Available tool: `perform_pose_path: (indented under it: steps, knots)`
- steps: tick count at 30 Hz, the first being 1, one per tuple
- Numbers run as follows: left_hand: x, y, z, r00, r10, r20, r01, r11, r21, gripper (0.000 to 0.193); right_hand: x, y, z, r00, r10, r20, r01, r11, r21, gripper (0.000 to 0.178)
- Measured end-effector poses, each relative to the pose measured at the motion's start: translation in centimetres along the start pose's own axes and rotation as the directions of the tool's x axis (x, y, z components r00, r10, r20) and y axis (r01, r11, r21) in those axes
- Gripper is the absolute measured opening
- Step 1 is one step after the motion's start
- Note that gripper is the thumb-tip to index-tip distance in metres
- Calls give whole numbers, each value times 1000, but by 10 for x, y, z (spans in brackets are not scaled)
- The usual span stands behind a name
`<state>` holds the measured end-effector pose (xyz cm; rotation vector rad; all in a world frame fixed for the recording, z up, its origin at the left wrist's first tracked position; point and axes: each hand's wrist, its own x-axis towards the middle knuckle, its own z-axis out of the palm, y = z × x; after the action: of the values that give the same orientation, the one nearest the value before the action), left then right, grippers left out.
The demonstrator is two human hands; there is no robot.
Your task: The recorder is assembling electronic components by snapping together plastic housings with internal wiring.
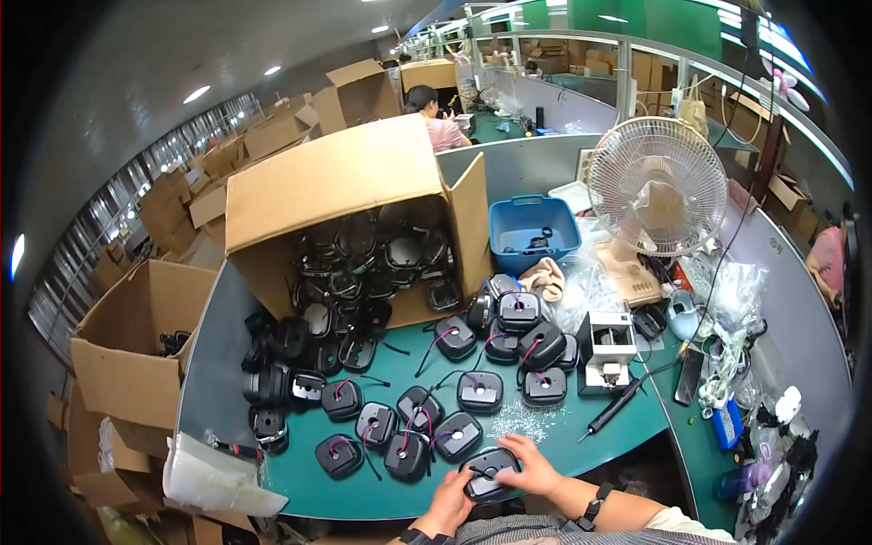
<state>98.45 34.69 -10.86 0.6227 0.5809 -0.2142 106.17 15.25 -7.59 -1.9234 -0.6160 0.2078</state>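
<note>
At the near edge of the green table, both my hands are closed on one black rounded-square plastic housing [490, 470] with a dark cable looped on its face. My left hand [448, 501] grips its left side, thumb on the face. My right hand [532, 465] wraps the far and right side, its thumb also pressing the face near the cable. Similar black housings with thin red and blue wires, such as this one [457, 437], lie just beyond my hands. Small white scraps [530, 422] are scattered on the table past my right hand.
A large cardboard box [336, 182] on its side spills more housings onto the table. Right of them stand a blue basket [534, 227], a white screw feeder [607, 354], an electric screwdriver [614, 411] and a fan [658, 186]. A person [440, 118] sits beyond the partition.
</note>
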Motion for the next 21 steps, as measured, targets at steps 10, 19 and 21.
perform_pose_path:
  steps: [10,19,21]
  knots:
    - [18,-14,-25,984,166,-69,-117,881,458,33,14,-19,-31,970,-144,196,145,989,8,17]
    - [18,-17,-65,976,219,-18,-154,740,655,43,0,50,-22,834,179,522,-266,959,94,35]
    - [4,-10,-46,978,208,35,-170,682,711,54,1,111,15,831,352,430,-377,926,-27,47]
